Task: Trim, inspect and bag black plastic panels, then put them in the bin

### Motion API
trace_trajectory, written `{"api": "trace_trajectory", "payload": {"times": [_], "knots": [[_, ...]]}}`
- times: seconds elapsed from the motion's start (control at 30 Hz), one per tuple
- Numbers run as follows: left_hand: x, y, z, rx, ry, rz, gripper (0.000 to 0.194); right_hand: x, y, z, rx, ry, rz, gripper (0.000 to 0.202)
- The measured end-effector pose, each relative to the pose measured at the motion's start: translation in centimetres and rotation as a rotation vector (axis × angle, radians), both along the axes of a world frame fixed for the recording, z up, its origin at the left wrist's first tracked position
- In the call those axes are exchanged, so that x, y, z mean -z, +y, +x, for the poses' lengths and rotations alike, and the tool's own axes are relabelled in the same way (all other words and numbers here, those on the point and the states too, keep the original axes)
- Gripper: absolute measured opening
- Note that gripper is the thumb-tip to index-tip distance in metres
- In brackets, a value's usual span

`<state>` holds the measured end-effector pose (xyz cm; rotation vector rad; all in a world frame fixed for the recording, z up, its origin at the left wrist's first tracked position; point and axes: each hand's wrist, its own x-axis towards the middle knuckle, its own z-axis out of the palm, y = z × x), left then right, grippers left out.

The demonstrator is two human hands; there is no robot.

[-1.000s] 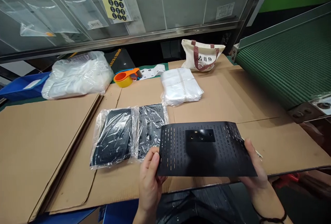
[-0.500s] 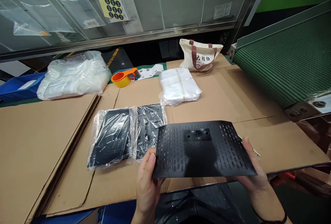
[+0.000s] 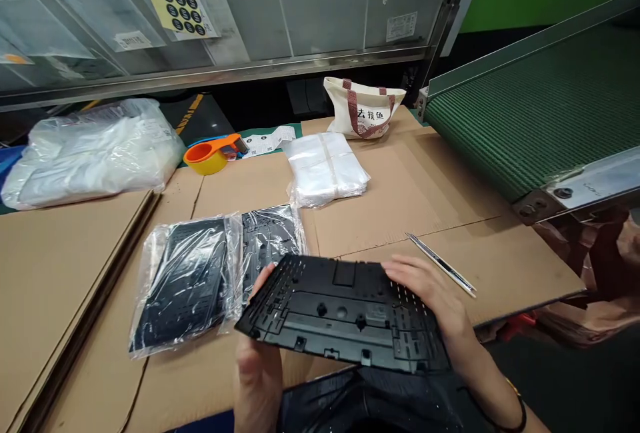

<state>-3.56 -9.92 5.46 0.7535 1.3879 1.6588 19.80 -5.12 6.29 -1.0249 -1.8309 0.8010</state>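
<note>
A black slotted plastic panel (image 3: 340,313) is held between both hands above the near edge of the cardboard-covered table, its ribbed inner face with clips and posts turned up. My left hand (image 3: 260,360) grips its left end from below, some fingers showing behind the edge. Over the right end lie the fingers of my right hand (image 3: 430,293); the thumb is hidden by the panel. Left of it, two similar black panels in clear plastic bags rest on the cardboard: one bagged panel (image 3: 185,280) and another bagged panel (image 3: 267,233) partly behind the held one.
A craft knife (image 3: 443,265) lies right of my right hand. Farther back are a stack of clear bags (image 3: 327,166), a tape dispenser (image 3: 213,154), a canvas bag (image 3: 365,110) and a large plastic bundle (image 3: 100,153). A green conveyor belt (image 3: 540,100) rises at right.
The panel has been turned over, from its smooth outer face to its ribbed inner face. My right hand has moved onto its far right edge, and the craft knife is now uncovered.
</note>
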Motion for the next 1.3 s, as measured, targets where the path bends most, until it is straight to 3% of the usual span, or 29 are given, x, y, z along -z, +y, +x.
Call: {"api": "trace_trajectory", "payload": {"times": [0.07, 0.17, 0.43, 0.63, 0.73, 0.83, 0.93, 1.0, 1.07, 1.17, 1.2, 1.3], "knots": [[-0.5, 0.0, 0.3, -0.025, -0.021, -0.007, 0.069, 0.4, 0.0, -0.3, 0.107, -0.042, 0.112, 0.035], [-0.9, 0.2, 0.5, -0.075, -0.051, 0.013, 0.069, 0.8, 0.2, -0.8, 0.180, -0.040, 0.146, 0.044], [-1.3, 0.7, 0.9, -0.092, -0.088, 0.030, 0.067, 1.2, 0.6, -1.0, 0.077, -0.042, 0.164, 0.056], [-0.2, 1.0, -0.5, -0.146, 0.037, -0.077, 0.066, 1.2, 0.6, 0.0, 0.005, -0.098, 0.386, 0.045], [-0.2, 1.9, -1.9, -0.068, 0.110, -0.067, 0.066, 2.1, 0.4, 0.3, -0.018, -0.037, 0.279, 0.039], [-2.7, 3.7, -2.7, 0.126, 0.227, 0.107, 0.067, 3.6, 0.1, 0.7, 0.089, 0.109, -0.009, 0.027], [-6.8, 6.6, -2.5, 0.186, 0.516, 0.130, 0.047, 5.1, -0.1, 1.3, 0.432, 0.242, -0.262, 0.021], [-9.1, 9.1, -1.9, 0.275, 0.798, 0.148, 0.037, 5.7, 0.0, 1.8, 0.590, 0.317, -0.337, 0.031], [-9.9, 12.1, -1.0, 0.384, 1.043, 0.166, 0.037, 6.3, 0.1, 2.4, 0.628, 0.402, -0.350, 0.041], [-8.0, 17.1, 0.4, 0.514, 1.379, 0.001, 0.041, 7.4, -0.1, 3.0, 0.622, 0.514, -0.366, 0.045], [-6.8, 18.7, 0.8, 0.566, 1.468, -0.106, 0.043, 7.7, -0.2, 3.1, 0.623, 0.537, -0.380, 0.046], [-2.3, 22.6, 1.4, 0.578, 1.531, -0.200, 0.058, 8.8, -0.8, 3.4, 0.636, 0.574, -0.426, 0.045]]}}
